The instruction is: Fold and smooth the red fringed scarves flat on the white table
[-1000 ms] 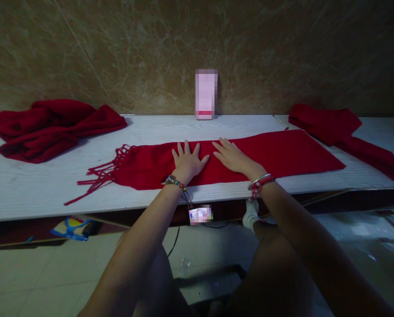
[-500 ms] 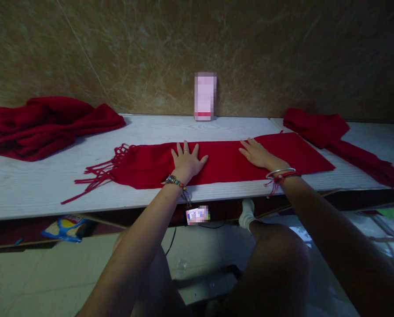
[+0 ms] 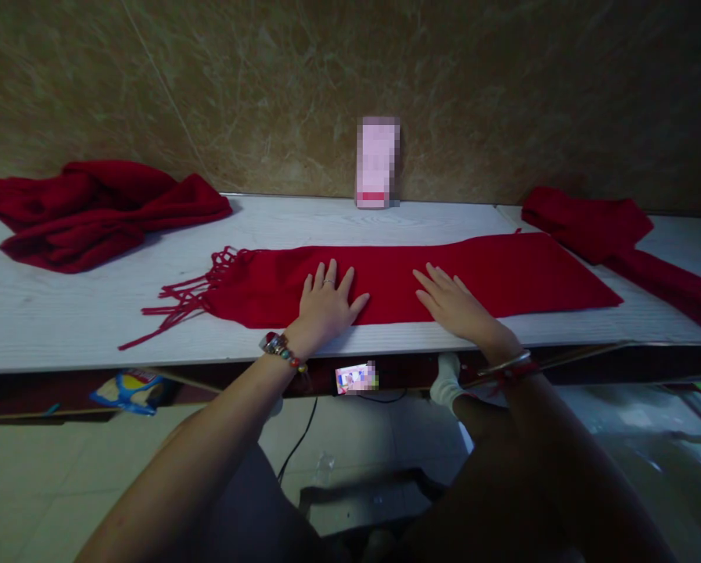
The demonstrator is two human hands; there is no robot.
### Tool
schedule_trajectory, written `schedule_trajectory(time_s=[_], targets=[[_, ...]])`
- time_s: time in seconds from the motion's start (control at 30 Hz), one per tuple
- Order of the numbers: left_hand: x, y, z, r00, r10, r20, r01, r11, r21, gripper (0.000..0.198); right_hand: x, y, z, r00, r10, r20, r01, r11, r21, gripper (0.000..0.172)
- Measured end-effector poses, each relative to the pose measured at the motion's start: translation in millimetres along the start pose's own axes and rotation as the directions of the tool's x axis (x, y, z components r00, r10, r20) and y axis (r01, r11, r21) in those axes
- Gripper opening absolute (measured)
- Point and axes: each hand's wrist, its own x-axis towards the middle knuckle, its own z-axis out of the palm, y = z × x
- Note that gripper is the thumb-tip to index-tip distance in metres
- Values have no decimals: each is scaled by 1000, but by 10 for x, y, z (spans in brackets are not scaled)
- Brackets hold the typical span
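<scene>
A folded red scarf [image 3: 386, 281] lies lengthwise on the white wood-grain tabletop [image 3: 51, 313], its fringe spread at the left end. My left hand [image 3: 327, 301] rests on the scarf left of its middle, fingers spread and palm down; a ring and a beaded bracelet are on it. Flat on the cloth to the right is my right hand [image 3: 453, 301], its fingers stretched out toward the upper left. Neither hand grips the fabric.
A crumpled red cloth [image 3: 109, 211] lies at the left, another red cloth [image 3: 591, 223] at the right. Against the marbled wall [image 3: 268, 94] leans a blurred pink box-like object [image 3: 377, 164]. Below the table edge are a lit phone [image 3: 355, 378] and a blue-and-yellow packet [image 3: 131, 391].
Both hands have slid a little toward the near edge of the scarf, the right one also slightly left. The view has shifted somewhat, while the scarf stays flat.
</scene>
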Motion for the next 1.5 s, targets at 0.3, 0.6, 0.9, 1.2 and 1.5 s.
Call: schedule_trajectory(time_s=[0.3,0.6,0.9,1.2,1.5], targets=[[-36,0,-29,1000,-21,20,22,999,-23,61,-1,145,-78,992,121,-23,-119,991,55,56],[36,151,5,998,37,51,-36,999,-22,72,-65,-369,-29,997,-68,41,67,997,22,55],[20,121,-26,995,58,80,-57,998,-15,77,-260,497,-86,987,124,-100,-131,989,-72,54],[36,152,-27,995,84,51,-83,996,-28,75,-226,-4,-74,992,-55,-114,62,996,60,53],[35,148,-10,992,114,61,-112,993,-28,70,-171,-44,-12,998,-59,3,59,998,29,53]])
